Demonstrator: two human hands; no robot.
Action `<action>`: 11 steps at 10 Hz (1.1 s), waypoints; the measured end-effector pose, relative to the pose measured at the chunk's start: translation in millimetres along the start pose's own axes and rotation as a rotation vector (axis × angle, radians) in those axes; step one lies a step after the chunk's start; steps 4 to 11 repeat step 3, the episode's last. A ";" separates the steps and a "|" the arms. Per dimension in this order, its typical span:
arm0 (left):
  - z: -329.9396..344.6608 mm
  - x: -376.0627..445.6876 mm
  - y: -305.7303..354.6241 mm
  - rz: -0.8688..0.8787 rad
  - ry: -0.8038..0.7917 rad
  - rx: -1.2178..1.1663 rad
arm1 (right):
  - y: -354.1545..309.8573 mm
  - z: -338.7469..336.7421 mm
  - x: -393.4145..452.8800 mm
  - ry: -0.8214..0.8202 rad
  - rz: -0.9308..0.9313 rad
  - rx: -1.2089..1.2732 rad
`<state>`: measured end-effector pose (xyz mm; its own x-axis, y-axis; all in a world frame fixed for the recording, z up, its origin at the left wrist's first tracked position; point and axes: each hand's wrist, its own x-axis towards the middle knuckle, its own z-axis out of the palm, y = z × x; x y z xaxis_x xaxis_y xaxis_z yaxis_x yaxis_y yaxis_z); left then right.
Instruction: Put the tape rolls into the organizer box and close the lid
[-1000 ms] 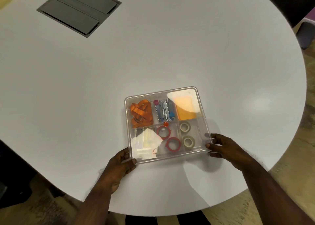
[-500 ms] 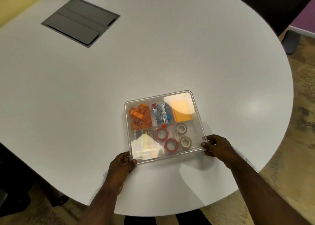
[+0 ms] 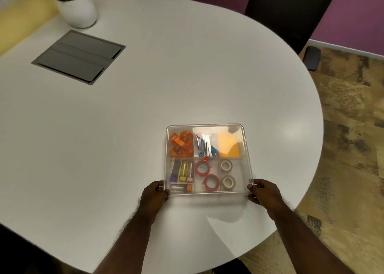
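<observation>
— Both hands grip the organizer box (image 3: 207,159): the left hand (image 3: 153,196) is clamped on its near left corner, the right hand (image 3: 262,193) on its near right corner, fingers curled over the rim.

— And the tape rolls?

— Inside, between the two hands, in the near row under the clear lid (image 3: 234,128), which lies flat on the box. Two red tape rolls (image 3: 206,175) sit in the middle near compartment, two beige tape rolls (image 3: 227,174) in the one just right of it, closer to the right hand.

— Where does the box sit?

— Flat on the white table (image 3: 145,107), near its front edge. Orange clips (image 3: 181,143), a stapler (image 3: 204,145) and orange sticky notes (image 3: 228,147) fill the far row; small tubes (image 3: 182,172) lie nearest the left hand.
</observation>
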<state>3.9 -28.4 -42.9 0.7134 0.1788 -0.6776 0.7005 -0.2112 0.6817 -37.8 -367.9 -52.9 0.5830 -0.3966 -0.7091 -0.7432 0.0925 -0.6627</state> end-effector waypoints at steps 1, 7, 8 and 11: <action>-1.9 0.3 5.0 -0.008 -0.027 0.065 | -5.2 -2.1 -6.7 0.010 0.014 -0.054; -31.3 -6.3 30.7 0.125 0.050 0.297 | -55.0 -18.1 -23.8 0.138 -0.208 -0.394; -31.3 -6.3 30.7 0.125 0.050 0.297 | -55.0 -18.1 -23.8 0.138 -0.208 -0.394; -31.3 -6.3 30.7 0.125 0.050 0.297 | -55.0 -18.1 -23.8 0.138 -0.208 -0.394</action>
